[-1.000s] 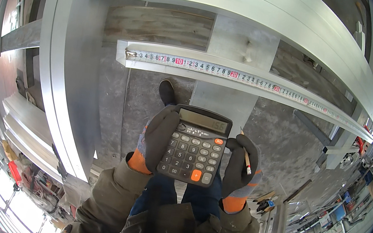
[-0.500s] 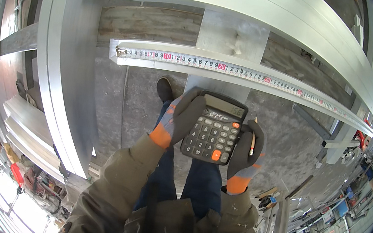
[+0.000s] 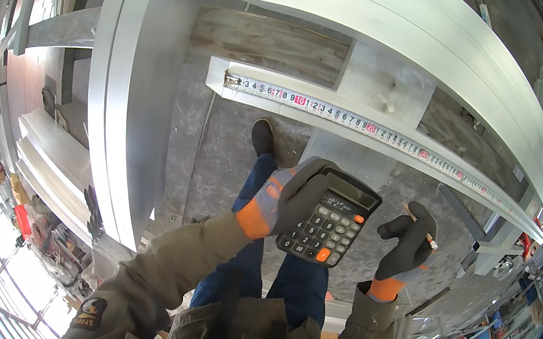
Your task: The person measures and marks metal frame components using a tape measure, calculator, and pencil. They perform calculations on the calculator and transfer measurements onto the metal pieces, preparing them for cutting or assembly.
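Observation:
My left hand [image 3: 299, 198], in a dark glove with an orange cuff, grips a black calculator [image 3: 328, 221] by its left side, its face turned up towards me. Apart from it, to the right, my right hand [image 3: 409, 245] wears the same kind of glove and holds a pencil [image 3: 423, 227] between its fingers. Beyond the hands, a tape measure [image 3: 336, 111] lies stretched along a narrow metal profile [image 3: 273, 108], its hooked end at the profile's left end.
Wide metal bars [image 3: 391, 29] with pencilled marks lie at the far side. A tall metal beam [image 3: 116, 83] runs along the left, beside stacked profiles [image 3: 51, 165]. A wooden plank [image 3: 269, 44] lies behind the tape. My shoe [image 3: 263, 137] is on the grey floor.
My right hand has come away from the calculator and moved right with the pencil. The left hand keeps the calculator, now tilted. The view has shifted, so the metalwork appears further right.

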Demonstrator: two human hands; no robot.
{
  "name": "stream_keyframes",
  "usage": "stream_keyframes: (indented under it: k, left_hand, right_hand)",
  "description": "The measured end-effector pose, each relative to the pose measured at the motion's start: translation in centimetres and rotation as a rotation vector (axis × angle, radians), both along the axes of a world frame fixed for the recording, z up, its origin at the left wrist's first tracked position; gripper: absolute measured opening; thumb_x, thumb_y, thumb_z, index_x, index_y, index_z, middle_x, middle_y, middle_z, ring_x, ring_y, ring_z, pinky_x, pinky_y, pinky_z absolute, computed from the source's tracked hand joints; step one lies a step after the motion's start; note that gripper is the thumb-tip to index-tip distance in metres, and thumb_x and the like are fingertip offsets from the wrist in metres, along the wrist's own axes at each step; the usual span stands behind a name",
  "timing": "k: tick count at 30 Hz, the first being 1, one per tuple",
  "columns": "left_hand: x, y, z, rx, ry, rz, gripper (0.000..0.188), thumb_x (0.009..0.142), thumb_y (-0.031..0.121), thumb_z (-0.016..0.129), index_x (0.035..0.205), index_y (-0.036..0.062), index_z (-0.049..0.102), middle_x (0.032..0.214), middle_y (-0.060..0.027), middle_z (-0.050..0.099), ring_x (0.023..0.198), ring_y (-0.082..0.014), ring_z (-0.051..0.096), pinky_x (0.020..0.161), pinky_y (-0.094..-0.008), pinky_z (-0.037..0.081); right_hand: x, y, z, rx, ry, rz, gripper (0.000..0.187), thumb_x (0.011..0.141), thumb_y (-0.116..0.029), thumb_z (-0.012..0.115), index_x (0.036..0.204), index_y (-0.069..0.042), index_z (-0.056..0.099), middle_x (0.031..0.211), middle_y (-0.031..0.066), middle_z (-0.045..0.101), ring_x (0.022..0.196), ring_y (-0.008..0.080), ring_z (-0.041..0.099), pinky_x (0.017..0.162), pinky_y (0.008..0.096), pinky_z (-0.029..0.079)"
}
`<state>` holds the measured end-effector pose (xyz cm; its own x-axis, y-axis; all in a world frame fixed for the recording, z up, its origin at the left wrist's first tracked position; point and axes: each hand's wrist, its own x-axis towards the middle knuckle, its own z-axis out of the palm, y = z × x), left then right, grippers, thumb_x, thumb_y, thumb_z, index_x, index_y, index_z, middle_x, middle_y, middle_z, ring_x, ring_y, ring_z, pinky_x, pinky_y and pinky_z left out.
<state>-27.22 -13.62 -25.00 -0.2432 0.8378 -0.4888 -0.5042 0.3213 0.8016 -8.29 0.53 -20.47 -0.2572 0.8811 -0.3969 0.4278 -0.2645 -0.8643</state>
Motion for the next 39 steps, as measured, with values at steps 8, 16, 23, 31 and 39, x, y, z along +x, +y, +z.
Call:
stream_keyframes:
  k: [8,16,23,31,39]
  left_hand:
    - [-1.3,-0.8,1.3,-0.041,0.375,0.012,0.062,0.101,0.003,0.05,0.159,0.0012,0.03,0.122,-0.0148,0.064,0.108,-0.0193,0.061,0.099,-0.0349,0.048]
    - [-1.3,-2.4,-0.4,0.034,0.279,-0.015,0.05,0.105,0.014,0.054,0.152,0.0041,0.042,0.123,-0.0108,0.065,0.105,-0.0204,0.065,0.092,-0.0345,0.055]
    - [-1.1,-2.9,-1.0,0.048,-0.102,0.05,0.045,0.11,0.021,0.044,0.151,0.0029,0.041,0.129,-0.0107,0.063,0.111,-0.0197,0.064,0.096,-0.0324,0.054]
    - [-1.1,-2.2,-0.6,0.08,0.128,-0.004,0.047,0.111,0.026,0.04,0.153,0.0035,0.039,0.132,-0.0108,0.062,0.112,-0.0204,0.063,0.097,-0.0329,0.054]
    - [-1.3,-2.7,-1.1,0.051,0.101,-0.077,0.049,0.112,0.028,0.039,0.155,0.0049,0.035,0.131,-0.0111,0.062,0.112,-0.0217,0.063,0.097,-0.0334,0.054]
  right_hand:
    - [-6.5,-0.5,1.1,0.177,0.036,0.266,0.023,0.105,-0.01,0.053,0.115,0.008,0.064,0.087,0.014,0.07,0.077,0.0209,0.069,0.072,0.0335,0.054]
    - [-10.6,-0.3,-1.7,0.447,0.017,0.4,0.024,0.086,0.004,0.069,0.11,-0.001,0.066,0.11,0.0166,0.071,0.097,0.0259,0.072,0.083,0.0335,0.057]
    - [-10.7,-1.1,-2.8,0.485,0.001,0.416,0.025,0.084,0.003,0.07,0.109,-0.001,0.066,0.109,0.0162,0.072,0.096,0.0265,0.072,0.082,0.0347,0.057]
    - [-10.6,-1.1,-3.4,0.566,-0.022,0.453,0.036,0.075,-0.001,0.079,0.109,-0.004,0.066,0.109,0.017,0.071,0.095,0.0348,0.072,0.081,0.0388,0.058]
    - [-10.8,-0.9,-2.9,0.598,-0.027,0.502,0.022,0.087,0.005,0.068,0.108,0.0,0.065,0.109,0.0166,0.072,0.095,0.0237,0.072,0.08,0.0335,0.058]
